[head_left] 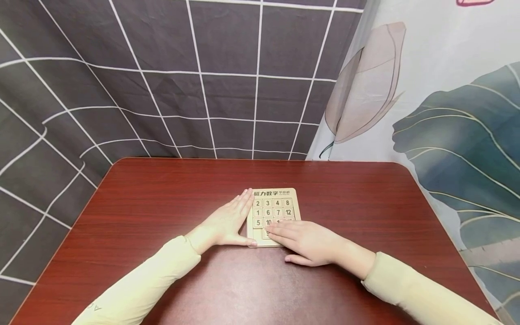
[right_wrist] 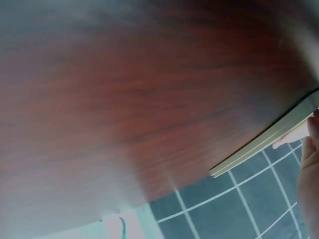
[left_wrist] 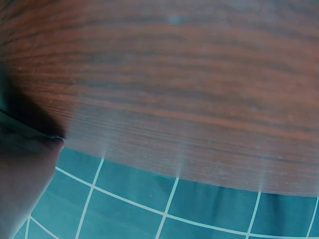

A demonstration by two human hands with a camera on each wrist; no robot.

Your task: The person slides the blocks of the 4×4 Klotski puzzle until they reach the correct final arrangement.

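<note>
A pale wooden number slide puzzle lies on the table, its square numbered tiles set in a frame. Along its left edge rests my left hand, fingers straight and thumb at the lower left corner. My right hand lies over the lower right tiles with extended fingers, fingertips at the bottom-row 9 tile. It hides several tiles there. A bare slot shows at the bottom left of the frame. In the right wrist view, the puzzle's side edge appears beside part of that hand.
The reddish-brown wood-grain table extends around the puzzle on all sides. Behind it hangs a dark grid-patterned curtain, with a white leaf-print curtain at the right.
</note>
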